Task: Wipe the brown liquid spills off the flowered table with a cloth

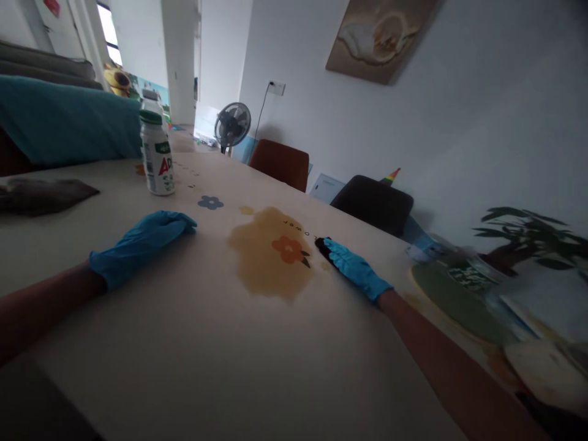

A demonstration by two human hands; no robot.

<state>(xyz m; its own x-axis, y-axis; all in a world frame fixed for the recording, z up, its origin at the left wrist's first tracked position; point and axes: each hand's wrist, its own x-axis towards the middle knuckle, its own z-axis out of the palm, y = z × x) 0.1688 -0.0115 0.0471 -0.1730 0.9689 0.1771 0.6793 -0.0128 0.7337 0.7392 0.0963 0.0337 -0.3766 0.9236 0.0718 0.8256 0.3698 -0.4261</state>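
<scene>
Both my hands wear blue gloves. My left hand [146, 242] rests on the white table [220, 367], its fingers stretched forward and bent slightly down at the tips, with nothing seen in it. Farther right, my right hand [356, 269] presses on a small black object [323, 246]; the fingers cover most of it, so its kind is unclear. Between the hands, a yellow-brown patch [261, 263] spreads around a printed orange flower [288, 249]. Beyond my left hand stands a white bottle [157, 156] with a green cap. A crumpled dark grey cloth [46, 195] lies at the far left.
A second bottle [150, 95] stands partly hidden behind the first. On the right are a green round mat [450, 300] and a potted plant [478, 272]. A brown chair [280, 162] and a black chair [372, 202] line the far edge. A fan [233, 124] stands behind.
</scene>
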